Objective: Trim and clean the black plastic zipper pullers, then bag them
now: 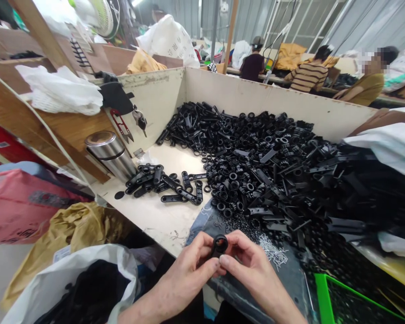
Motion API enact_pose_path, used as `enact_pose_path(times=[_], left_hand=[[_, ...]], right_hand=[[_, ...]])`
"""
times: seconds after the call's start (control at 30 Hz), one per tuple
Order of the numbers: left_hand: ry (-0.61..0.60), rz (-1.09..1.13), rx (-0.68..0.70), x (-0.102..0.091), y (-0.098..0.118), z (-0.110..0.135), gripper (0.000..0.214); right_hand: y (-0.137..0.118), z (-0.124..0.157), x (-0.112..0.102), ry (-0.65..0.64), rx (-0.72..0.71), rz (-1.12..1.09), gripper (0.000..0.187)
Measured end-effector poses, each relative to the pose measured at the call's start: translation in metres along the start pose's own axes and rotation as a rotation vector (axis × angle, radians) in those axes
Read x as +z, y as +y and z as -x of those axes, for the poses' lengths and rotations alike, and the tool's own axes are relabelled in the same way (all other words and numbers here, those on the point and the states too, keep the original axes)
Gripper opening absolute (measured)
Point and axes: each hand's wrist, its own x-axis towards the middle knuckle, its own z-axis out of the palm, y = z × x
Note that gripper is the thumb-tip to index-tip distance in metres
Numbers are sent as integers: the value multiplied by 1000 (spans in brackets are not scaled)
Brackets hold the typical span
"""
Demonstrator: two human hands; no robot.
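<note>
Both hands meet at the lower edge of the view, just on the near side of the heap of black plastic parts (273, 166). Left hand (185, 270) and right hand (253, 265) each pinch one small black ring part (219, 245) between thumb and fingertips. It is held in the air between them, with its opening turned toward the camera. Whether a second piece sits inside the ring cannot be told, since the fingers cover much of its rim.

Between the hands and the heap, thin metal pins (273, 252) lie scattered on a grey cloth (202, 220). Left of the heap, a loose group of black strips (168, 182) rests on the pale bench top (155, 211). Farther left of the heap is a steel flask (113, 155), with red snips (121, 126) hanging above it. Behind the heap rises the white bin wall (256, 96), and beyond it other people (308, 74) sit at work. Near and right of the heap lies a green crate (324, 292). Near and left lies a white bag (87, 279).
</note>
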Motion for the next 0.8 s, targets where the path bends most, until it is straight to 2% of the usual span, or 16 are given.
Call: enact_pose_path(times=[0.13,0.23,0.4,0.5,0.7,0.8], left_hand=[[-47,50,-43,1,1,3,24],[-58,52,-49,2,-3,4,32],[14,-102,-23,2,-7,7,45],[6,-197,5,0,-8,8,46],[3,-484,63,-6,-12,12,53],[2,-511,87,-6,-14,14,55]], right_hand=[[1,-1,0,-66,67,-103,26],[-1,-1,2,-67,78,-109,28],[0,0,5,-32,57,-37,17],[4,2,4,-32,46,-31,15],[5,9,2,31,-66,277,6],[4,12,4,58,-132,325,5]])
